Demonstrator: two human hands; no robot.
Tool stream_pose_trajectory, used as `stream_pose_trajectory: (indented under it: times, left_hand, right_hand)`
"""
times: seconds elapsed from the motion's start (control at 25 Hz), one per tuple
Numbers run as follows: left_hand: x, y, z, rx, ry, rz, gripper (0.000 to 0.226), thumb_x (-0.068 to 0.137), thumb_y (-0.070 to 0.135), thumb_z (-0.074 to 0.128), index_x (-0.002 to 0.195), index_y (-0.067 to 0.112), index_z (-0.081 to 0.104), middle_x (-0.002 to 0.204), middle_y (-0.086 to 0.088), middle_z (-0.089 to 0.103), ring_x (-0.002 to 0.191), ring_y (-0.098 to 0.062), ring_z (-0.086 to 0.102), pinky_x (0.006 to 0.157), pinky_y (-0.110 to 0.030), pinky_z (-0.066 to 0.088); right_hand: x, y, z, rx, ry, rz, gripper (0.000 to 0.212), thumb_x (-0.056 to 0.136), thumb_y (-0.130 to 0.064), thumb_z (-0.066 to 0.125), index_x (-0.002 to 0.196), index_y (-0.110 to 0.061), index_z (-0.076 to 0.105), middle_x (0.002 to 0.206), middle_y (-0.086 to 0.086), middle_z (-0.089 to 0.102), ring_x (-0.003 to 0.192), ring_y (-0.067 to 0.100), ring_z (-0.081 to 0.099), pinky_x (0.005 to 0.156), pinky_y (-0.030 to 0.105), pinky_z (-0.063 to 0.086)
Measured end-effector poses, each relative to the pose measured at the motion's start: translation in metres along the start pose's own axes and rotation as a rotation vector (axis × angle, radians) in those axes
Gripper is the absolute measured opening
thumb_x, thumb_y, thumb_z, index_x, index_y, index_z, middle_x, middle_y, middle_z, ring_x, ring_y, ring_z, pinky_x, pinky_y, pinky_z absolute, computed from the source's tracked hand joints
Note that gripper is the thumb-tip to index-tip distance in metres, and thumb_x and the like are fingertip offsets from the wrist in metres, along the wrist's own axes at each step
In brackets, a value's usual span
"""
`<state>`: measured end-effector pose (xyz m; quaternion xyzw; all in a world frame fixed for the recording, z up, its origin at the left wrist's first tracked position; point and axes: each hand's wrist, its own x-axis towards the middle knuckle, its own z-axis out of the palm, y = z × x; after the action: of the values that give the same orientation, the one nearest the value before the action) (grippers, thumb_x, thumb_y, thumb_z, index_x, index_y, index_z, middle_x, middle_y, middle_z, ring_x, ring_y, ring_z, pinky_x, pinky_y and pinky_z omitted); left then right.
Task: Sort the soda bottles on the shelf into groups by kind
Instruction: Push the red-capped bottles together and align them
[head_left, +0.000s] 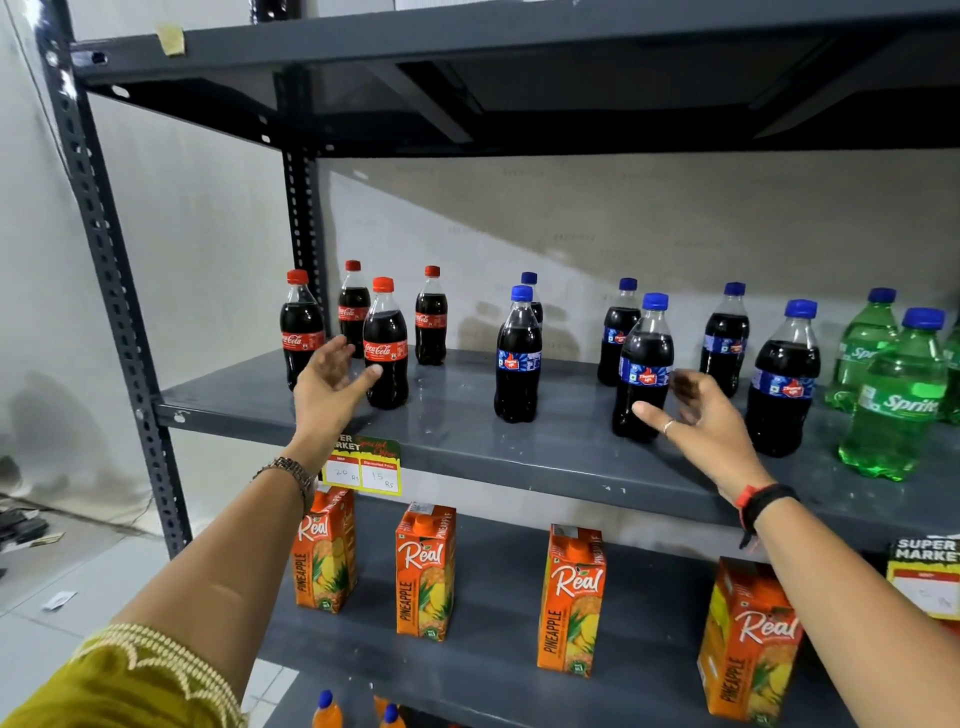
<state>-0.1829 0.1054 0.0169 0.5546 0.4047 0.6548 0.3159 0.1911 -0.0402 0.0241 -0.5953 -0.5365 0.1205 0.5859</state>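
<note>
On the grey middle shelf (467, 441) stand several red-capped Coca-Cola bottles (387, 345) at the left, several blue-capped dark Thums Up bottles (517, 358) in the middle, and green Sprite bottles (896, 400) at the right. My left hand (332, 382) is open, palm up, between the two front Coca-Cola bottles, its thumb beside the right one. My right hand (711, 415) is open and blurred, just right of a front Thums Up bottle (644, 369), with the thumb near its base. Neither hand holds anything.
A shelf above (519, 47) overhangs the bottles. Below stand orange Real pineapple juice cartons (426, 569) and, lower still, orange bottles (327, 712). Price tags (363, 470) hang on the shelf edge. A slotted upright post (114, 291) bounds the left side.
</note>
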Motion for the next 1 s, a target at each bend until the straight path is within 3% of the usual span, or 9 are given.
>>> stream_pose_trajectory:
  times: [0.08, 0.16, 0.24, 0.32, 0.44, 0.52, 0.64, 0.76, 1.0]
  left_hand:
    - [-0.002, -0.003, -0.012, -0.034, 0.219, 0.089, 0.040, 0.077, 0.013, 0.071, 0.114, 0.020, 0.057, 0.109, 0.003, 0.066, 0.100, -0.007, 0.063, 0.089, -0.021, 0.051]
    - [0.003, -0.008, -0.030, 0.040, 0.366, 0.097, 0.036, 0.080, 0.010, 0.067, 0.113, 0.021, 0.056, 0.111, -0.002, 0.067, 0.096, -0.009, 0.064, 0.086, -0.020, 0.051]
    - [0.014, -0.016, -0.047, 0.172, 0.389, -0.005, 0.042, 0.079, 0.014, 0.068, 0.118, 0.018, 0.052, 0.121, -0.005, 0.062, 0.105, -0.017, 0.061, 0.089, -0.027, 0.048]
    - [0.026, -0.024, -0.059, 0.323, 0.309, -0.119, 0.055, 0.075, 0.022, 0.073, 0.123, 0.014, 0.047, 0.127, -0.008, 0.058, 0.113, -0.023, 0.057, 0.097, -0.038, 0.046]
    - [0.043, -0.028, -0.068, 0.465, 0.143, -0.198, 0.075, 0.069, 0.031, 0.078, 0.130, 0.010, 0.041, 0.131, -0.010, 0.056, 0.117, -0.027, 0.055, 0.098, -0.042, 0.045]
    - [0.051, -0.029, -0.073, 0.474, 0.055, -0.248, 0.082, 0.066, 0.032, 0.080, 0.134, 0.010, 0.038, 0.134, -0.009, 0.055, 0.117, -0.026, 0.055, 0.098, -0.043, 0.046]
    - [0.061, -0.036, -0.078, 0.495, -0.040, -0.261, 0.081, 0.067, 0.029, 0.079, 0.135, 0.011, 0.039, 0.135, -0.008, 0.055, 0.119, -0.024, 0.054, 0.104, -0.044, 0.042]
    - [0.065, -0.042, -0.081, 0.593, -0.017, -0.230, 0.080, 0.067, 0.040, 0.078, 0.134, 0.016, 0.042, 0.132, 0.000, 0.058, 0.114, -0.019, 0.057, 0.102, -0.036, 0.041]
    - [0.059, -0.037, -0.076, 0.708, 0.095, -0.174, 0.084, 0.060, 0.065, 0.070, 0.130, 0.022, 0.049, 0.122, 0.004, 0.065, 0.111, -0.017, 0.061, 0.096, -0.037, 0.047]
  right_hand:
    - [-0.014, -0.009, 0.004, -0.058, 0.166, -0.185, 0.055, 0.077, -0.027, 0.071, 0.125, -0.018, 0.047, 0.130, 0.002, 0.053, 0.120, 0.017, 0.048, 0.102, 0.033, 0.039]
    - [-0.030, -0.020, 0.016, -0.139, 0.281, -0.385, 0.039, 0.081, -0.023, 0.067, 0.116, -0.019, 0.052, 0.116, -0.004, 0.055, 0.110, 0.014, 0.051, 0.094, 0.028, 0.042]
    - [-0.040, -0.035, 0.044, -0.172, 0.231, -0.496, 0.030, 0.081, -0.018, 0.066, 0.109, -0.020, 0.056, 0.107, -0.008, 0.054, 0.103, 0.010, 0.050, 0.088, 0.028, 0.043]
    - [-0.044, -0.050, 0.084, -0.175, 0.052, -0.536, 0.027, 0.081, -0.015, 0.064, 0.107, -0.017, 0.057, 0.105, -0.008, 0.054, 0.101, 0.009, 0.050, 0.089, 0.033, 0.045]
    - [-0.038, -0.073, 0.152, -0.177, -0.249, -0.478, 0.036, 0.082, -0.019, 0.062, 0.116, -0.017, 0.052, 0.114, -0.002, 0.056, 0.107, 0.010, 0.050, 0.096, 0.033, 0.044]
    - [-0.029, -0.083, 0.194, -0.192, -0.355, -0.414, 0.042, 0.084, -0.020, 0.060, 0.123, -0.016, 0.046, 0.124, 0.003, 0.054, 0.117, 0.016, 0.049, 0.101, 0.034, 0.042]
    - [-0.011, -0.093, 0.245, -0.150, -0.376, -0.225, 0.048, 0.082, -0.020, 0.063, 0.124, -0.012, 0.040, 0.128, 0.010, 0.053, 0.119, 0.026, 0.050, 0.092, 0.029, 0.038]
    - [0.006, -0.097, 0.276, -0.094, -0.375, -0.049, 0.049, 0.077, -0.018, 0.068, 0.117, -0.010, 0.042, 0.121, 0.012, 0.058, 0.112, 0.029, 0.055, 0.081, 0.028, 0.042]
    - [0.021, -0.092, 0.295, -0.045, -0.349, -0.003, 0.057, 0.067, -0.017, 0.079, 0.114, -0.008, 0.049, 0.118, 0.012, 0.061, 0.110, 0.028, 0.057, 0.079, 0.026, 0.040]
